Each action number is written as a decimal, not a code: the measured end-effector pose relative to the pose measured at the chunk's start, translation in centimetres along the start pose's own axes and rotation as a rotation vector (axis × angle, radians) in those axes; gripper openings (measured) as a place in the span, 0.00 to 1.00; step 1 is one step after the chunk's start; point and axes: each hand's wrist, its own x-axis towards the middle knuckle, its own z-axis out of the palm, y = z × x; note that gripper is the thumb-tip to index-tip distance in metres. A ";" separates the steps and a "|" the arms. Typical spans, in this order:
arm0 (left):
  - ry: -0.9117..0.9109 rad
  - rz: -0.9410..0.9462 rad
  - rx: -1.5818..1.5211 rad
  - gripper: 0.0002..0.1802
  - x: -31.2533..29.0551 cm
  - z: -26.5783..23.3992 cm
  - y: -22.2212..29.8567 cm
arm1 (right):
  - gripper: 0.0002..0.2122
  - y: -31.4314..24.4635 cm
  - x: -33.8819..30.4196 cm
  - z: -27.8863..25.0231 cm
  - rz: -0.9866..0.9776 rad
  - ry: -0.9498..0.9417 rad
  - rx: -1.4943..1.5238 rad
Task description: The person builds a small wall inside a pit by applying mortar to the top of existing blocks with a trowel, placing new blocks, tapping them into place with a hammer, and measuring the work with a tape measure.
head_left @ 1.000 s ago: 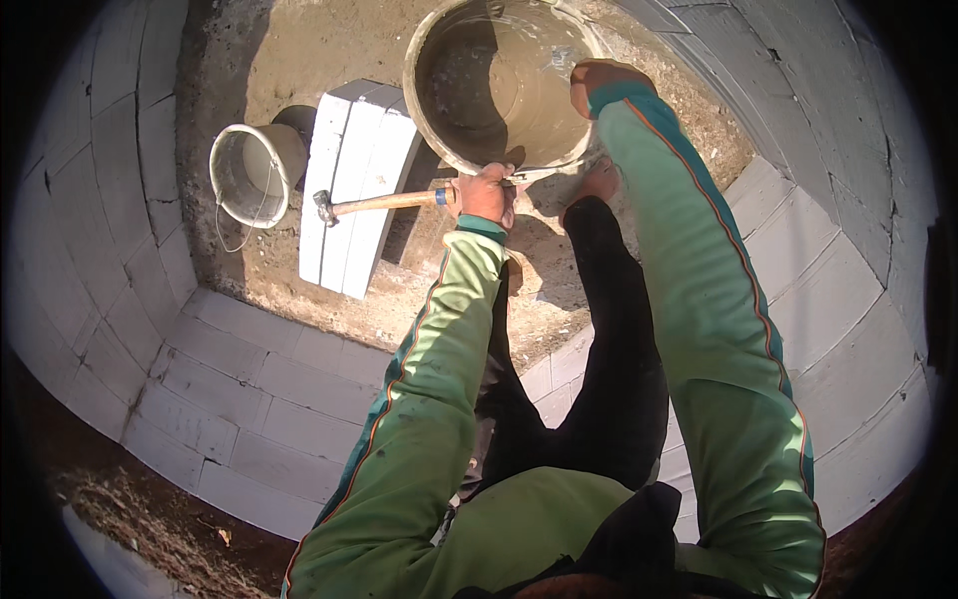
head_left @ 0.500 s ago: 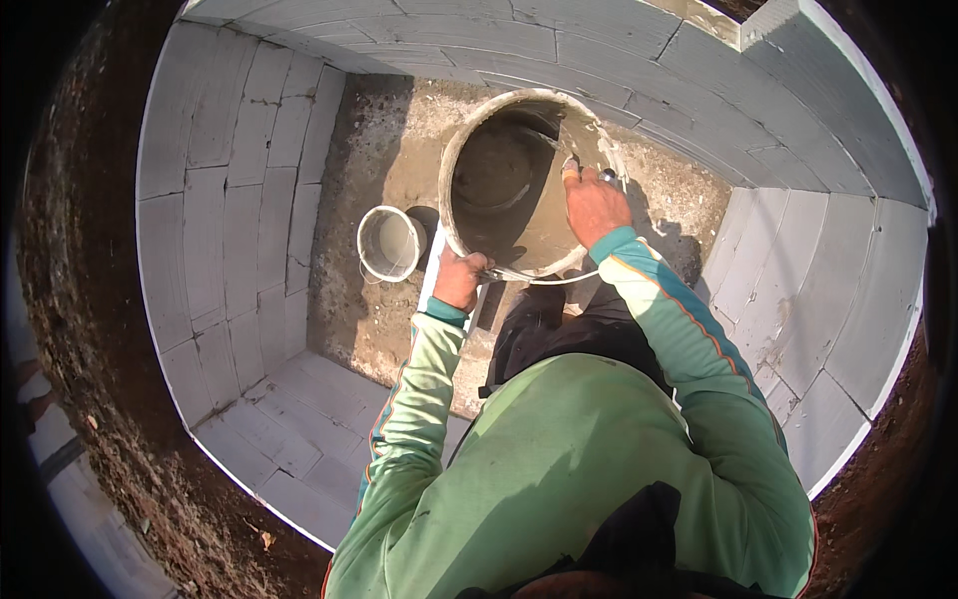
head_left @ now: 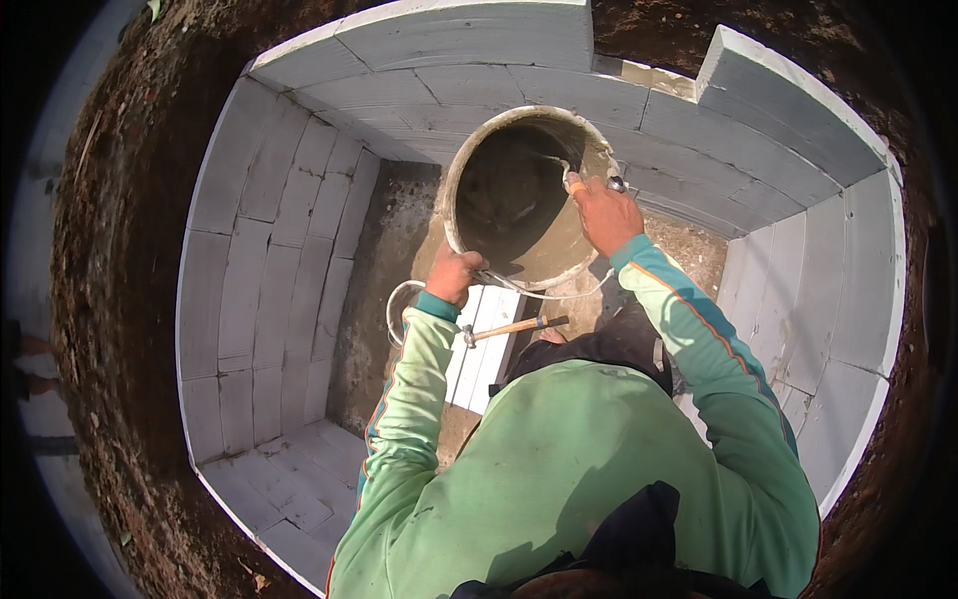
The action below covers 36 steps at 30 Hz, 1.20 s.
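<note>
A large mortar-smeared bucket (head_left: pixel 559 248) is in front of me, its mouth tilted toward me and its inside partly in shadow. My left hand (head_left: pixel 454 276) is closed on its near left rim. Over the right side of the mouth, my right hand (head_left: pixel 609 215) wraps round what looks like a trowel (head_left: pixel 565 170). The bent shank shows at the fingers, while its blade is hard to make out in the dark inside. A pale handle hangs along the bucket's near side. Below it, a hammer (head_left: pixel 514 327) with a wooden handle lies across a white block (head_left: pixel 483 354).
Walls of pale grey blocks (head_left: pixel 261 290) enclose me on all sides, with a notch in the far top course (head_left: pixel 649 78). A small pail (head_left: pixel 393 317) stands left, mostly behind my sleeve. Brown soil (head_left: pixel 110 329) lies outside the walls.
The bucket has risen and tilted more toward me, with both hands moving along. The hammer and more of the white block have come into view. My view has shifted, showing more of the far wall.
</note>
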 end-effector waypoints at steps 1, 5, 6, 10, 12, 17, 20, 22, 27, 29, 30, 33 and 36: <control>-0.024 -0.007 0.035 0.29 0.1 0.2 0.6 | 0.18 0.1 0.2 -0.5 0.065 0.079 0.028; 0.000 -0.029 0.061 0.32 0.4 1.1 2.2 | 0.21 1.6 -2.4 1.3 -0.192 -0.072 -0.119; 0.006 0.028 0.082 0.35 0.3 1.2 2.1 | 0.22 1.2 -2.3 -0.8 -0.182 -0.180 -0.178; -0.024 0.256 0.299 0.52 0.3 2.1 0.4 | 0.19 -0.7 -1.8 -0.4 0.027 -0.093 -0.209; -0.061 0.362 0.399 0.59 0.7 2.2 0.3 | 0.18 -1.9 -1.0 0.0 0.152 -0.038 -0.220; -0.176 0.404 0.408 0.59 0.3 2.6 2.3 | 0.15 -4.0 -1.8 -1.8 0.220 -0.230 0.068; -0.194 0.224 0.352 0.52 2.7 0.0 -1.4 | 0.13 -3.7 -2.2 0.8 0.245 -0.235 0.430; -0.152 0.144 0.276 0.33 3.0 0.8 -2.9 | 0.12 -2.8 -2.2 2.7 0.332 -0.311 0.835; 0.131 0.303 0.195 0.14 5.4 2.9 -10.9 | 0.12 -1.9 -4.0 4.5 0.609 -0.527 1.666; 0.210 -0.057 -0.079 0.14 6.3 3.6 -11.3 | 0.10 -1.2 -4.9 4.7 0.593 -0.472 1.804; 0.238 -0.189 -0.199 0.13 6.6 3.3 -11.7 | 0.10 -1.0 -5.2 4.7 0.599 -0.441 1.892; 0.252 -0.318 -0.433 0.12 5.7 -2.9 -16.4 | 0.11 0.4 -4.7 3.7 0.638 -0.293 2.013; 0.375 -0.337 -0.524 0.06 1.8 -3.2 -14.3 | 0.13 3.4 -3.6 2.6 0.696 -0.014 1.961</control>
